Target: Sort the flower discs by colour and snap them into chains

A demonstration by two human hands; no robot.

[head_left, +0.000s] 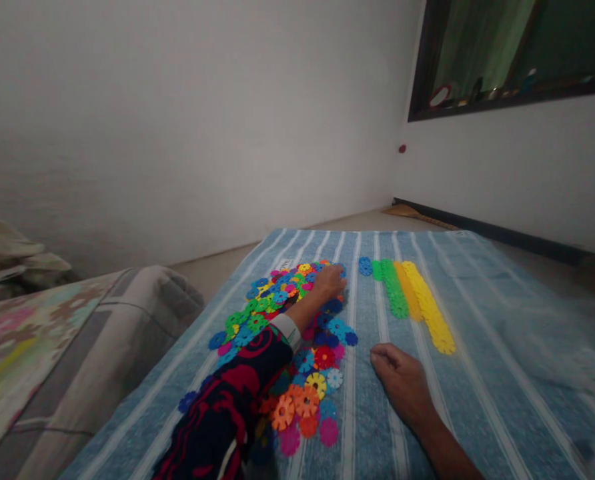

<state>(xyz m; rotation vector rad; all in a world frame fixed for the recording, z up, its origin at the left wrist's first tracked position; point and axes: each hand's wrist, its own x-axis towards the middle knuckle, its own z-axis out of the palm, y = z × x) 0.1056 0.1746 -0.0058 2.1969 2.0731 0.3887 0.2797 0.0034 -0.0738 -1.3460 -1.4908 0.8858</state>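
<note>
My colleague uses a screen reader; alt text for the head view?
A person's left hand is at a pile of colourful flower-shaped discs on a blue striped cloth. The right hand is near overlapping rows of green, orange and yellow discs.

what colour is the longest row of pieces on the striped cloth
The longest row is yellow, seen best in the head view.

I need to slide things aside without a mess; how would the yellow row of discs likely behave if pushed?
The yellow row of discs would probably spread or break up, since the discs seem merely overlapped. They look thin, so each is likely light. Lying flat on the striped cloth, they should slide rather than roll.
</note>
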